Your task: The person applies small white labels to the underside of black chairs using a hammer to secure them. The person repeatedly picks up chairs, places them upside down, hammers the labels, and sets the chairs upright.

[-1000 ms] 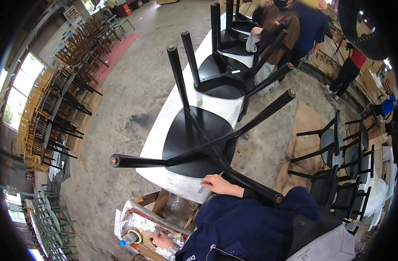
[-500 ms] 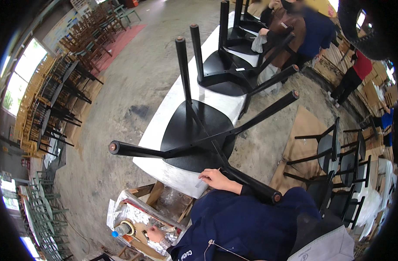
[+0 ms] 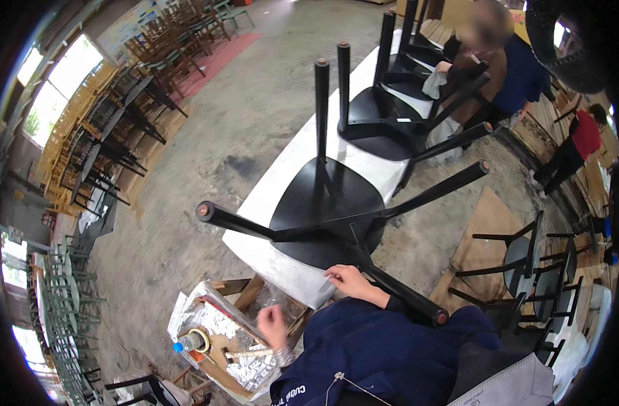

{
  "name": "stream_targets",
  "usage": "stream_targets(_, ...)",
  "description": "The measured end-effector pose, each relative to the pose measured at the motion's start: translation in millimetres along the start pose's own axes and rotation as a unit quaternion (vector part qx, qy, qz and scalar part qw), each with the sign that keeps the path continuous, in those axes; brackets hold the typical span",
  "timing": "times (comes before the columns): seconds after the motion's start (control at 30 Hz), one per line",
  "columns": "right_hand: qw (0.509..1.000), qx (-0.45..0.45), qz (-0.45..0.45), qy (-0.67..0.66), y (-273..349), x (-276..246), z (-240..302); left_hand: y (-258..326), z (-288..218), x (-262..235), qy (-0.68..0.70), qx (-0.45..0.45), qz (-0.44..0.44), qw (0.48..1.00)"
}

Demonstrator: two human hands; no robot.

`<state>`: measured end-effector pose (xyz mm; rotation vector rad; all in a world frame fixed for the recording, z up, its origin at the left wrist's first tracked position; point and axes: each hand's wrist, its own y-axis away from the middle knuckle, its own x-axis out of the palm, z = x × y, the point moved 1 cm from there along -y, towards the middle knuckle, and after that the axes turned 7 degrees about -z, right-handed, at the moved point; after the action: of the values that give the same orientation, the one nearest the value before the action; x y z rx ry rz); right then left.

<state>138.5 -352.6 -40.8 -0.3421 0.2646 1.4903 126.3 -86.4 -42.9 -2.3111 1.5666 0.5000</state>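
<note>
Head view: right hand (image 3: 350,281) lies flat, fingers loosely curled, on the near rim of the black round-seated wooden chair (image 3: 326,210), which sits upside down on a long white table (image 3: 269,203); can't tell if it pinches anything. Left hand (image 3: 272,325) is loosely closed and blurred over a foil-lined wooden crate (image 3: 218,331) at 7 o'clock of the seat. Looks like supplies get fetched mid-job; next the left hand needs to travel up toward 1 o'clock to the seat.

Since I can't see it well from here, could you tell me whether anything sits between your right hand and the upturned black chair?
Nothing visible does: the right hand already rests at the edge of the upturned black chair on the white table.
</note>
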Motion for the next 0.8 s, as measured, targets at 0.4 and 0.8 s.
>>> stream_targets(0.4, 0.996, 0.029, -0.082, 0.007, 1.6, -7.2, -3.0, 4.6, -11.4, 125.8, 0.122, 0.02, 0.364, 0.923)
stream_targets(0.8, 0.998, -0.02, -0.028, -0.052, -1.5, -25.4, -0.1, 7.5, 2.8, 135.8, 0.335, -0.351, 0.409, 0.772)
